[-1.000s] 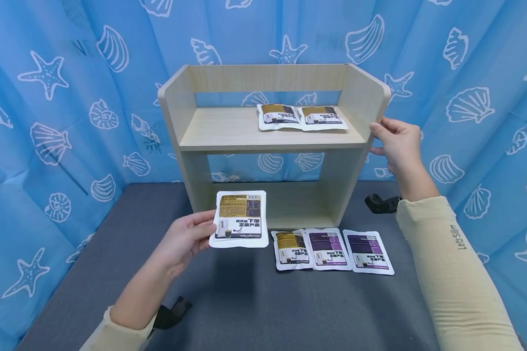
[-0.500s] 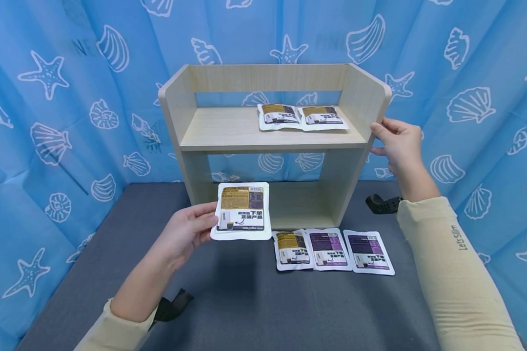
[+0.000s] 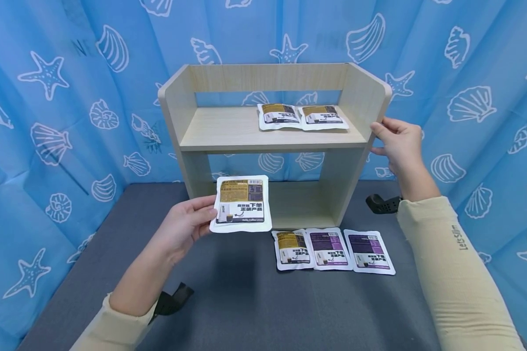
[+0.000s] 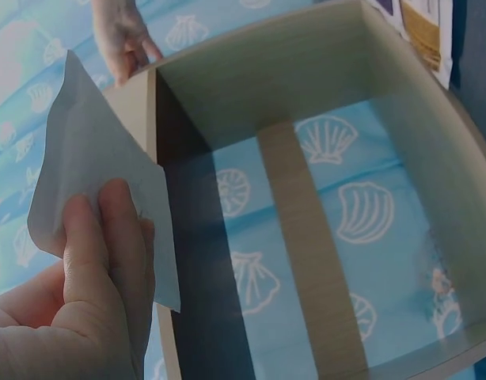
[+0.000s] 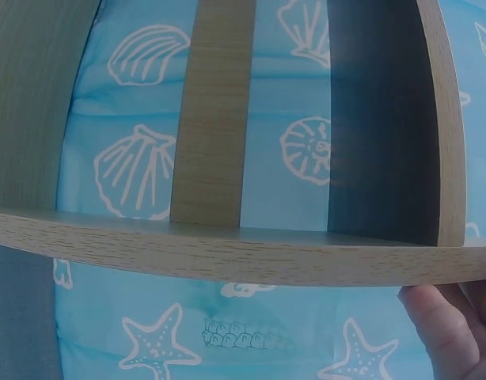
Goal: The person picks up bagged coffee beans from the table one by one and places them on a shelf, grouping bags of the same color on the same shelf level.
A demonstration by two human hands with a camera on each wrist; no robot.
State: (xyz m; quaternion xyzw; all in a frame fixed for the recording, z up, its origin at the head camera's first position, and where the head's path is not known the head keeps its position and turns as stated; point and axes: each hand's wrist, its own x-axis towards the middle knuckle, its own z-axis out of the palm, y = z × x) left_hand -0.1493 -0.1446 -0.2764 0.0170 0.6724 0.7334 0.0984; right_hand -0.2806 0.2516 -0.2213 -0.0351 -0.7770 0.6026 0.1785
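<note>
My left hand [image 3: 185, 225] pinches a white-edged flat pouch [image 3: 240, 202], gold and dark on top with printed text below. It is held above the table in front of the shelf's lower opening. In the left wrist view, the pouch's pale back [image 4: 100, 150] faces the camera. My right hand [image 3: 398, 144] touches the outer side of the wooden shelf [image 3: 268, 147] near its right front edge. In the right wrist view, the right thumb [image 5: 442, 324] lies against the board. Two gold pouches, one left [image 3: 280, 116] and one right [image 3: 321, 117], lie side by side on the upper board.
On the dark table [image 3: 290, 312], before the shelf's foot, lie a gold pouch [image 3: 293, 249] and two purple pouches, a middle one [image 3: 329, 249] and a right one [image 3: 370, 251]. A blue shell-patterned curtain [image 3: 114, 97] hangs behind and at both sides.
The left hand has raised the pouch a little, up toward the shelf's lower opening. My right hand stays at the shelf's side, and the other pouches have not moved.
</note>
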